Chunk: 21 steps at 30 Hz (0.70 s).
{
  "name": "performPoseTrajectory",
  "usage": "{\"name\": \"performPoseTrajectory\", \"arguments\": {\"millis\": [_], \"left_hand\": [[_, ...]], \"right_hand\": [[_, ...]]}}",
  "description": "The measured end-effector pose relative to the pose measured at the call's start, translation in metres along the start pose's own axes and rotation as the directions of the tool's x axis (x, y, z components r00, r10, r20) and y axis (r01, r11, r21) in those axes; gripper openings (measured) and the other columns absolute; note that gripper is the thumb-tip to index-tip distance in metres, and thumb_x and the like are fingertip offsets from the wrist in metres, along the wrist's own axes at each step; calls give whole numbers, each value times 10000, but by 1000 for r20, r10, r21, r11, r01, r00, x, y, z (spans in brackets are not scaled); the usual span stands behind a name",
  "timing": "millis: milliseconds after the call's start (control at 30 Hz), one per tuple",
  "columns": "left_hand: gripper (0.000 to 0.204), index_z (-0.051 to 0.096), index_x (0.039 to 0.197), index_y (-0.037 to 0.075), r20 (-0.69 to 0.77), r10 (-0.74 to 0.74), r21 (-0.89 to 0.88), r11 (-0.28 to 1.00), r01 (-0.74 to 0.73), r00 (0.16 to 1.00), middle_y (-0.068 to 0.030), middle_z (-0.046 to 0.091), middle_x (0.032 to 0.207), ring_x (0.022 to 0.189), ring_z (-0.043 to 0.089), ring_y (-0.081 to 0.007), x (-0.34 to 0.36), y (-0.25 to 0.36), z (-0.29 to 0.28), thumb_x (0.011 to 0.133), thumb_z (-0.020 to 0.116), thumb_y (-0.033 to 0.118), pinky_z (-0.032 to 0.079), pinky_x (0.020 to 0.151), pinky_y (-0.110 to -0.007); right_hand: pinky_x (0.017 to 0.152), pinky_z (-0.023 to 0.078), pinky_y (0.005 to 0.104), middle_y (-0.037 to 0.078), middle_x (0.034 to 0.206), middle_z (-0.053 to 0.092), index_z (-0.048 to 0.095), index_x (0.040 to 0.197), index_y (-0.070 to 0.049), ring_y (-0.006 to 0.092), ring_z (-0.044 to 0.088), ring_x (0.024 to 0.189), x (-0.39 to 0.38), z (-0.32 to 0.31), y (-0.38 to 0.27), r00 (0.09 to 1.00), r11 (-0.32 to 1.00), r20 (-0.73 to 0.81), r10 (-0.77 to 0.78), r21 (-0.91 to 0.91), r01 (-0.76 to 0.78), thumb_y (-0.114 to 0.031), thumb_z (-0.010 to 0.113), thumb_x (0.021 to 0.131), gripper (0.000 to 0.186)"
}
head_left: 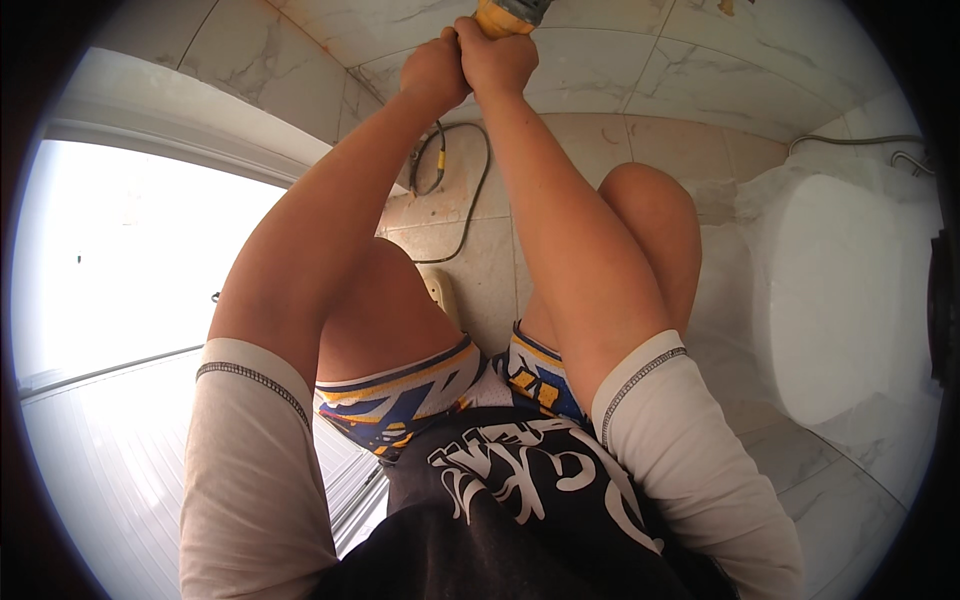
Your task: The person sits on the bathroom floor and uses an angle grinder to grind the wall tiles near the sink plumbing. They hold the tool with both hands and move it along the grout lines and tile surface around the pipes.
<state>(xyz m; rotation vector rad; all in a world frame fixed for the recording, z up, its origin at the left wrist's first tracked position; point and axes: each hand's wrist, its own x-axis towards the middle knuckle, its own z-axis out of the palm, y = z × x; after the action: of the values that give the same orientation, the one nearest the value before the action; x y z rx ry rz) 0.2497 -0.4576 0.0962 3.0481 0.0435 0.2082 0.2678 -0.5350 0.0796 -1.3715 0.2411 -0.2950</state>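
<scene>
Both my arms stretch forward to the tiled wall (pixel 580 70) at the top of the view. There, my right hand (pixel 498 62) is closed around a yellow and dark grey power tool (pixel 500 20). Its far end is cut off by the view's upper edge, so its exact kind cannot be made out. My left hand (pixel 436 72) is pressed against the right one, its fingers wrapped around the rear of the same tool. A dark cord (pixel 488 170) with a yellow section hangs below my hands and loops over the floor.
Light floor tiles (pixel 480 285) with brownish smudges lie between my bent knees. At the right stands a white toilet (pixel 830 300) wrapped in translucent plastic, with a metal hose (pixel 850 139) behind it. A bright framed opening (pixel 130 250) fills the left. A beige clog (pixel 440 290) shows beneath my leg.
</scene>
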Motion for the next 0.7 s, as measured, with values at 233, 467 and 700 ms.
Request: {"name": "performPoseTrajectory", "arguments": {"millis": [233, 467, 700], "left_hand": [[492, 450, 1180, 44, 12, -8, -64, 998, 9, 1000, -199, 670, 999, 962, 637, -386, -2, 4, 0, 782, 671, 231, 522, 812, -458], [407, 466, 1104, 29, 55, -16, -46, 999, 18, 998, -170, 658, 1036, 1014, 630, -334, -1, 11, -3, 815, 650, 249, 516, 841, -423], [400, 477, 1101, 22, 40, 19, -72, 997, -16, 999, -172, 663, 1021, 978, 646, -331, 4, 12, -1, 817, 644, 249, 528, 820, -414]], "right_hand": [[734, 543, 352, 170, 894, 675, 600, 900, 78, 266, 676, 807, -1, -2, 3, 997, 997, -38, -69, 24, 70, -322, 761, 665, 491], [752, 543, 357, 173, 915, 669, 579, 936, 72, 278, 675, 827, -1, -5, -3, 997, 999, -56, -51, -4, 51, -289, 766, 661, 490], [760, 542, 360, 173, 914, 669, 578, 944, 70, 279, 675, 837, 0, -11, -9, 997, 996, -34, -68, 48, 69, -279, 767, 660, 488]]}}
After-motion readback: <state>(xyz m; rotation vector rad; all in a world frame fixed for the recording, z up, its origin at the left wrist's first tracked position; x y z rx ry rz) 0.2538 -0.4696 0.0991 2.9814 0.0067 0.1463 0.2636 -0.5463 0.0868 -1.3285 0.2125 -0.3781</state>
